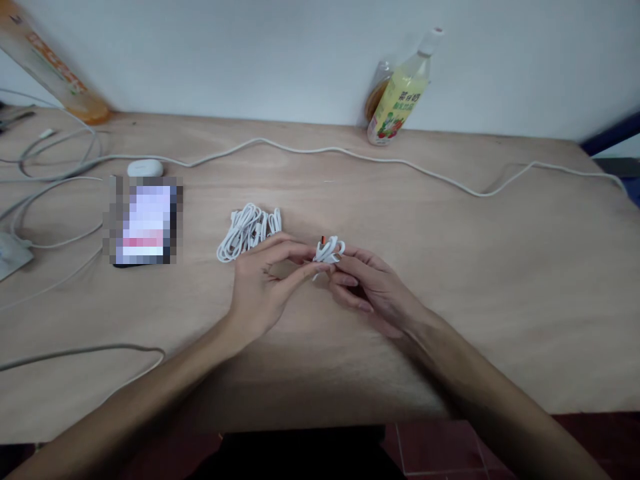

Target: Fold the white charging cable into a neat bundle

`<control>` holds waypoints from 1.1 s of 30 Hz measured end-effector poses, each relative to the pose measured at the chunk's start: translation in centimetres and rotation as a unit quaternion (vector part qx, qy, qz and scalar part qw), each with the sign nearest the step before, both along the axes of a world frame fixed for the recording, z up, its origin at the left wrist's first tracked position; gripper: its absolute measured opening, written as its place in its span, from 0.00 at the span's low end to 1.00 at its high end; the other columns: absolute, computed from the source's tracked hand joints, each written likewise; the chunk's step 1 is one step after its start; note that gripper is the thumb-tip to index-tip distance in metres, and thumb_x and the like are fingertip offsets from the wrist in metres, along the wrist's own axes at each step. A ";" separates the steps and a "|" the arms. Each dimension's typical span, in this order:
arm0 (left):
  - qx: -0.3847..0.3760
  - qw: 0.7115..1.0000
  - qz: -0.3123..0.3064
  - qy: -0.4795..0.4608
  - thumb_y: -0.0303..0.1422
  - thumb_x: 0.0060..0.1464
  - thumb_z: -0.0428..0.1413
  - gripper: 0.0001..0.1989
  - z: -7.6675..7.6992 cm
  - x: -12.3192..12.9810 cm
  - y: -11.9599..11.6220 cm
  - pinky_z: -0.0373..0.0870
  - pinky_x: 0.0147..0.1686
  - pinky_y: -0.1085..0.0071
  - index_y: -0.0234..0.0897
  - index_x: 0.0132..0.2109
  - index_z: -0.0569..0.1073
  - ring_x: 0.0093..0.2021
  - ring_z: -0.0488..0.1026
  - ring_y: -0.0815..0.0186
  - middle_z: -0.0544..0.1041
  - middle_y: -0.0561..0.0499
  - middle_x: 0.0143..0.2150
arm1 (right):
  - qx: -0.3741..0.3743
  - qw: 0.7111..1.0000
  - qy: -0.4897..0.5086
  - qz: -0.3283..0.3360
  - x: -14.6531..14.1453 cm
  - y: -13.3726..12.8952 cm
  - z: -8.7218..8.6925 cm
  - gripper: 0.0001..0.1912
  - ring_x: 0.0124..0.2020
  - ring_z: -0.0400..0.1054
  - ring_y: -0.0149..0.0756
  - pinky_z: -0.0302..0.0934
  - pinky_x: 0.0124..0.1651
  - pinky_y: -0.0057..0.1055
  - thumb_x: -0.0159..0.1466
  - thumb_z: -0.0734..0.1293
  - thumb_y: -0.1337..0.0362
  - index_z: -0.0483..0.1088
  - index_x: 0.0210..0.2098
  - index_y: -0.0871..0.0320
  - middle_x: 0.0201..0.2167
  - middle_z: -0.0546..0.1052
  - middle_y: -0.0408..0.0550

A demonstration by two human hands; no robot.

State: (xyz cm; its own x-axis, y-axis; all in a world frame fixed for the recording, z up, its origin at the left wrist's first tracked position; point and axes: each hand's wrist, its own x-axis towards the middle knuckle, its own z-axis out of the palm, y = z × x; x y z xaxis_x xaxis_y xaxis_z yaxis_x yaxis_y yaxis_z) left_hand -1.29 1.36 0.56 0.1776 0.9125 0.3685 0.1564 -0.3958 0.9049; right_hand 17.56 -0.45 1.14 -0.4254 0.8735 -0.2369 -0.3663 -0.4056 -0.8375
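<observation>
Bottle label: the clear plastic bottle of yellow drink with a white cap (403, 90), at the wall well beyond the right hand (373, 287), carries dark green Chinese characters on a yellow-green label; they are too small to read for sure.
Leaning pack: the long orange and cream package (50, 67), far beyond the left hand (260, 287), bears red print, too blurred to read.
Phone screen: the dark rectangular phone (144, 220), left of the left hand, is pixelated; nothing readable.

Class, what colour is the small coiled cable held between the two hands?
White, with a small red-orange bit at its top; the head view shows the coiled cable best.
</observation>
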 end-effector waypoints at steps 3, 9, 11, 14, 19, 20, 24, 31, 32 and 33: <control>-0.024 1.000 0.006 -0.008 0.39 0.61 0.73 0.08 0.1 0.1 -0.1 0.78 0.40 0.68 0.41 0.36 0.88 0.36 0.82 0.64 0.87 0.51 0.35 | 0.091 0.992 -0.084 -0.035 -0.1 -0.3 -0.3 0.15 0.17 0.45 0.24 0.40 0.20 0.27 0.74 0.69 0.52 0.67 0.35 0.53 0.21 0.57 0.31; -0.150 0.986 -0.009 -0.074 0.38 0.55 0.76 0.08 0.6 0.4 -0.3 0.80 0.41 0.68 0.40 0.35 0.88 0.37 0.84 0.63 0.88 0.50 0.35 | 0.404 0.820 -0.381 -0.140 0.4 -0.5 -1.2 0.09 0.27 0.64 0.30 0.57 0.32 0.29 0.75 0.64 0.65 0.69 0.37 0.52 0.28 0.75 0.39; -0.187 0.978 -0.015 -0.090 0.37 0.53 0.76 0.08 0.7 0.5 -0.3 0.80 0.40 0.69 0.40 0.34 0.87 0.36 0.84 0.63 0.88 0.51 0.34 | 0.476 0.742 -0.450 -0.144 0.7 -0.4 -1.5 0.08 0.27 0.67 0.31 0.57 0.32 0.31 0.76 0.64 0.67 0.71 0.39 0.52 0.30 0.79 0.41; -0.229 0.966 -0.034 -0.116 0.34 0.52 0.76 0.06 0.9 0.6 -0.3 0.81 0.40 0.70 0.40 0.32 0.87 0.35 0.85 0.64 0.89 0.52 0.34 | 0.531 0.689 -0.469 -0.155 1.0 -0.3 -1.8 0.08 0.26 0.68 0.31 0.56 0.30 0.31 0.76 0.64 0.69 0.71 0.41 0.53 0.31 0.80 0.41; -0.277 0.949 -0.050 -0.144 0.32 0.55 0.74 0.03 1.0 0.6 -0.2 0.81 0.43 0.70 0.40 0.35 0.88 0.37 0.86 0.64 0.90 0.50 0.37 | 0.461 0.783 -0.381 -0.170 0.5 -0.9 -1.4 0.10 0.25 0.66 0.28 0.59 0.30 0.28 0.79 0.60 0.68 0.71 0.43 0.53 0.30 0.77 0.38; -0.284 0.946 -0.052 -0.149 0.33 0.56 0.73 0.04 0.9 0.6 -0.2 0.81 0.43 0.70 0.40 0.35 0.88 0.38 0.87 0.63 0.90 0.50 0.37 | 0.443 0.799 -0.367 -0.174 0.4 -1.0 -1.3 0.10 0.24 0.65 0.28 0.59 0.29 0.28 0.80 0.60 0.67 0.71 0.43 0.52 0.29 0.76 0.38; -0.295 0.941 -0.051 -0.161 0.36 0.58 0.72 0.07 0.7 0.5 0.0 0.81 0.44 0.68 0.39 0.34 0.88 0.38 0.86 0.62 0.90 0.49 0.36 | 0.410 0.827 -0.340 -0.178 0.2 -0.9 -1.2 0.05 0.23 0.64 0.27 0.59 0.27 0.26 0.77 0.64 0.67 0.70 0.43 0.52 0.27 0.74 0.36; -0.278 0.946 -0.046 -0.162 0.36 0.57 0.72 0.06 0.3 0.6 0.3 0.79 0.42 0.69 0.41 0.32 0.87 0.36 0.83 0.65 0.88 0.51 0.35 | 0.372 0.842 -0.343 -0.187 0.0 -0.8 -1.3 0.03 0.22 0.64 0.27 0.56 0.25 0.26 0.73 0.71 0.65 0.71 0.43 0.51 0.26 0.71 0.34; -0.277 0.946 -0.045 -0.160 0.36 0.57 0.72 0.06 0.2 0.6 0.3 0.80 0.42 0.68 0.41 0.32 0.87 0.36 0.82 0.64 0.88 0.51 0.35 | 0.366 0.843 -0.349 -0.187 0.0 -0.9 -1.3 0.04 0.22 0.64 0.27 0.56 0.25 0.27 0.73 0.71 0.64 0.72 0.43 0.51 0.26 0.71 0.35; -0.276 0.947 -0.046 -0.157 0.36 0.57 0.72 0.06 0.2 0.6 0.3 0.80 0.42 0.67 0.41 0.33 0.87 0.37 0.83 0.64 0.88 0.50 0.35 | 0.361 0.842 -0.354 -0.187 0.0 -0.9 -1.3 0.04 0.22 0.65 0.28 0.57 0.26 0.28 0.73 0.71 0.63 0.72 0.43 0.51 0.26 0.72 0.35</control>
State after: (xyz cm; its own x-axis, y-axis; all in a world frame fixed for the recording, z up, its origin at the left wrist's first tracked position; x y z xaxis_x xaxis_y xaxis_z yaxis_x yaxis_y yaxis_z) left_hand -0.72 1.61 0.81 0.2258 0.9676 -0.1126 -0.1676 0.1524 0.9740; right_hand 17.53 -1.33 -0.11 -0.0649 0.9401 0.3347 0.3386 0.3363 -0.8788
